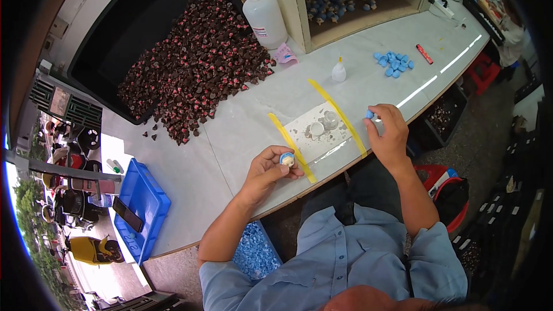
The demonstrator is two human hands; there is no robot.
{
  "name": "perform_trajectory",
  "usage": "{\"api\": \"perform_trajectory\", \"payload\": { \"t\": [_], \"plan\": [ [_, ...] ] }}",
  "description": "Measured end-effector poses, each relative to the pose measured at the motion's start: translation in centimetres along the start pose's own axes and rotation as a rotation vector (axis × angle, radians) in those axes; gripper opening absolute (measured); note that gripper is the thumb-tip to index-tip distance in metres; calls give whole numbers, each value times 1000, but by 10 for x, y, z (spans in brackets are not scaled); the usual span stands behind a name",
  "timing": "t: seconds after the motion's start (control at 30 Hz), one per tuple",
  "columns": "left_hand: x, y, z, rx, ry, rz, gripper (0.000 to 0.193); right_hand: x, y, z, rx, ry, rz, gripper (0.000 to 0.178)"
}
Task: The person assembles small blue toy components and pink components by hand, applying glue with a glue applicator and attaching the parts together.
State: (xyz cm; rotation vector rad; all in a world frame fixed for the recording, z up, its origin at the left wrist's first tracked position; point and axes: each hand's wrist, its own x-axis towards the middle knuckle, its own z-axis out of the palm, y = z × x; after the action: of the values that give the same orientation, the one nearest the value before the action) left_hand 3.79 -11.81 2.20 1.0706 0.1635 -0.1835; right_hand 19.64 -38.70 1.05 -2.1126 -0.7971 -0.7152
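In my left hand [268, 174] I hold a small figurine head [287, 160], blue on top and cream below, pinched between thumb and fingers above the table's front edge. A small blue plastic piece [370, 114] is pinched in the fingertips of my right hand [390, 138], off to the right. Between the hands lies a pale work sheet [305, 145] with greyish round stains, bordered by two yellow tape strips [340, 116]. Beyond it a small white squeeze bottle [339, 71] with a yellowish tip stands upright. Several loose blue pieces [394, 64] form a pile farther right.
Many dark brown and red parts [196, 63] spill from a black bin [106, 57] at the left. A white jug [265, 18] stands beside a wooden box [305, 14] holding blue-topped parts. At lower left, a blue tray [151, 196] carries a phone; a red marker [424, 54] lies at right.
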Motion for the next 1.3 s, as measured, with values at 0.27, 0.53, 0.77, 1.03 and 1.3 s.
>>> {"api": "perform_trajectory", "payload": {
  "t": [0.27,0.53,0.77,1.03,1.3],
  "plan": [
    [3,0,-4,-91,33,-36,35,8,20,3,-140,-101,22,31],
    [2,0,-1,-81,32,-38,34,81,34,45,-116,-175,146,36],
    [2,3,0,-76,42,-30,36,96,54,72,-101,-388,178,31],
    [5,2,3,9,-6,-42,42,70,22,40,638,-197,388,20],
    [2,0,-1,15,-1,-129,41,5,-38,15,1390,-295,648,20]
  ]
}}
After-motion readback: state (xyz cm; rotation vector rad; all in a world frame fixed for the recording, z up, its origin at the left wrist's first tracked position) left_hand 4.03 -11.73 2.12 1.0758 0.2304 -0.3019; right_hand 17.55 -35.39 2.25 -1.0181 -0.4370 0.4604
